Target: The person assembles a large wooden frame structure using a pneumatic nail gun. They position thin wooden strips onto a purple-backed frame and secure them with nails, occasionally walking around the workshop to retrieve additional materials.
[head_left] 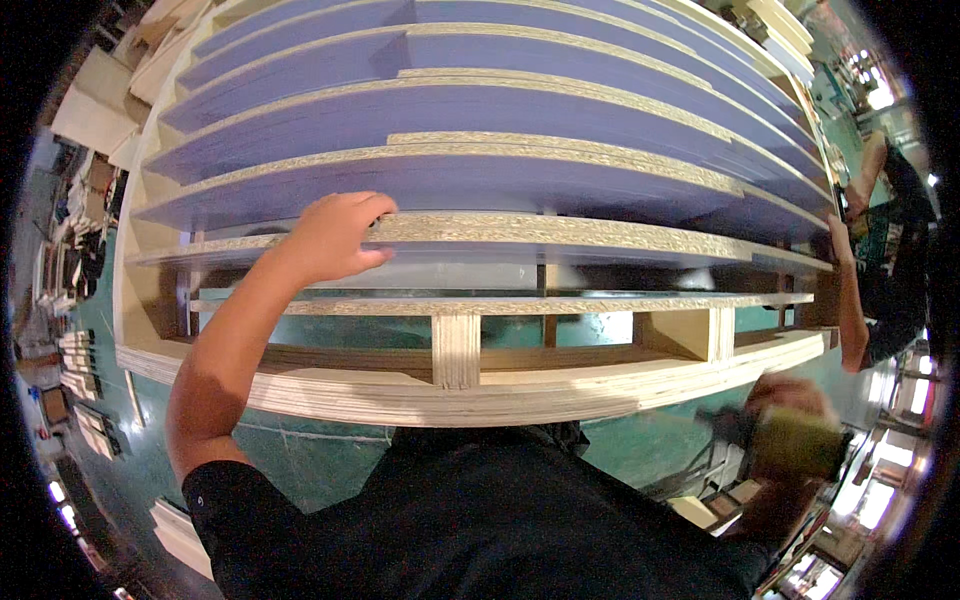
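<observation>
In front of me lies a large wooden frame (330,395) with several long particleboard panels set on edge, their broad faces bluish-purple. My left hand (340,235) is closed over the rough edge of a near panel (560,232), fingers above and thumb below. A small dark spot shows between its fingertips; I cannot make it out. At the lower right, away from the frame, my right hand (795,395) is smeared by motion. It seems to be round a blurred yellow-green and black tool (800,445), whose kind I cannot tell.
Another person's arm (850,290) reaches to the frame's right end. Pale short blocks (457,350) stand between the front rail and a narrow board (600,304). Boards (90,110) are stacked at the far left, with timber pieces (85,370) on the green floor (300,450).
</observation>
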The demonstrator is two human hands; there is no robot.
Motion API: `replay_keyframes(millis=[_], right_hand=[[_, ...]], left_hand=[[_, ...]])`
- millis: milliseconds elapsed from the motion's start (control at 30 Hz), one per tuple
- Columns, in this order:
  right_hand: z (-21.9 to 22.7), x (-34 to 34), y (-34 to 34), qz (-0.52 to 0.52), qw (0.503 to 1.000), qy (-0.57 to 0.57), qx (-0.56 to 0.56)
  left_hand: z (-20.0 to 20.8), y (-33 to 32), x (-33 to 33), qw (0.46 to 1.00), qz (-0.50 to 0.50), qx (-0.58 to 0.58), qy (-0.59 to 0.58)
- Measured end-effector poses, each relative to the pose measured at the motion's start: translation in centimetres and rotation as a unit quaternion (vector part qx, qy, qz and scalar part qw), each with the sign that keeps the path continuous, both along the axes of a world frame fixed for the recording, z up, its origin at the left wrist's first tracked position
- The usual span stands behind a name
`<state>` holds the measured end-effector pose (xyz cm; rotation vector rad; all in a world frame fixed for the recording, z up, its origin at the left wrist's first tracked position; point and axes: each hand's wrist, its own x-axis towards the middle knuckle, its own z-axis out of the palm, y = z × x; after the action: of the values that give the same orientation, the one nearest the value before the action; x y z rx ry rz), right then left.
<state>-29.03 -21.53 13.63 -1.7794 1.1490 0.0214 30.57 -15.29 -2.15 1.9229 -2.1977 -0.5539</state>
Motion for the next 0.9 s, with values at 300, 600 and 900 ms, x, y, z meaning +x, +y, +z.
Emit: replay_keyframes(millis=[300, 600, 900], right_hand=[[0.6, 29.6, -9.0, 0.197, 0.978, 0.043, -0.057], [-4.2, 39.6, -8.9, 0.280, 0.950, 0.134, 0.035], [-4.3, 41.4, -8.1, 0.297, 0.950, 0.093, 0.033]], left_hand=[[-0.3, -2.2, -0.2, 0.998, 0.003, 0.055, -0.025], [-1.4, -1.6, 0.9, 0.999, 0.003, 0.038, 0.034], [-0.7, -1.9, 1.0, 0.996, 0.021, 0.081, 0.024]])
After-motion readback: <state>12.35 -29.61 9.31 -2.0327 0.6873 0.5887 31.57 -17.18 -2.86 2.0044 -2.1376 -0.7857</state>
